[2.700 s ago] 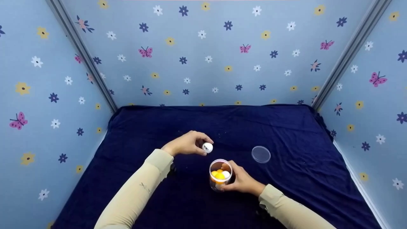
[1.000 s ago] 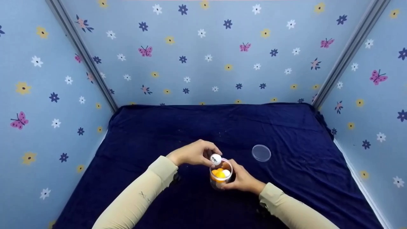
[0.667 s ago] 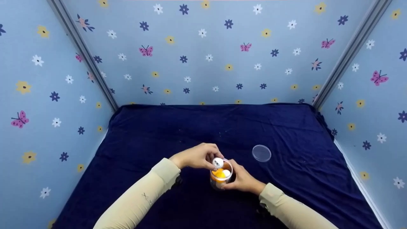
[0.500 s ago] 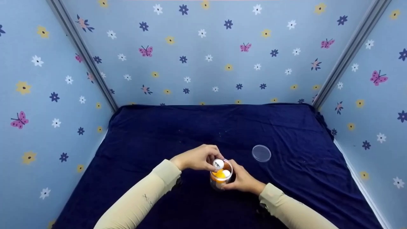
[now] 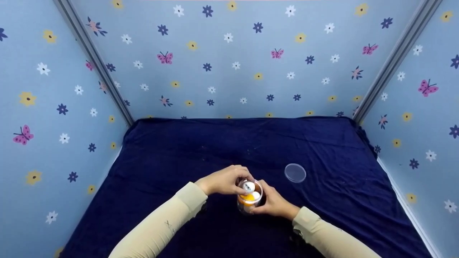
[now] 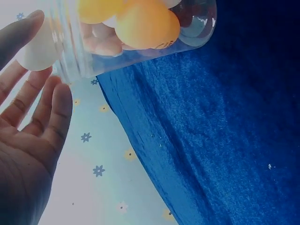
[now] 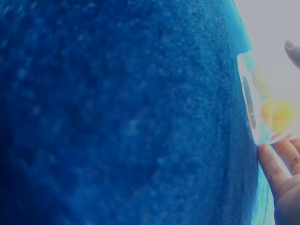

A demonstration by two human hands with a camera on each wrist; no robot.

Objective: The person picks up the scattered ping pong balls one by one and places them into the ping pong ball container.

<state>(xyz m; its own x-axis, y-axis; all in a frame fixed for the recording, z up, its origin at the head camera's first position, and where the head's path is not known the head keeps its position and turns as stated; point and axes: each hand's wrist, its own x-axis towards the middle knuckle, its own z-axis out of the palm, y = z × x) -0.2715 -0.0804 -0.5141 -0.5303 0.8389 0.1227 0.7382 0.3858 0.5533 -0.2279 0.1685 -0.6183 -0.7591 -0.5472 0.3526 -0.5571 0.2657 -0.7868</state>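
At the mouth of a clear plastic jar point(image 5: 245, 209), my left hand point(image 5: 225, 181) pinches a white ping-pong ball point(image 5: 249, 186) with dark print, between thumb and fingers. In the left wrist view that ball point(image 6: 40, 52) sits right at the jar's threaded rim point(image 6: 70, 44). My right hand point(image 5: 274, 202) grips the jar from its right side, thumb in front and fingers behind. Inside are orange balls point(image 6: 147, 23) and another white ball point(image 5: 255, 195). The right wrist view shows the jar's base point(image 7: 248, 101) washed out by glare, with my fingers point(image 7: 271, 168) below it.
A round clear lid point(image 5: 295, 173) lies on the dark blue cloth point(image 5: 172, 143), right of and beyond the jar. Flower-patterned walls point(image 5: 229, 53) enclose the back and both sides, with grey metal posts point(image 5: 96, 68) at the corners.
My left hand has carried the white ball rightward and down, from beyond the jar to its mouth, and it now sits slightly lower in the opening. The right hand and jar have stayed put.
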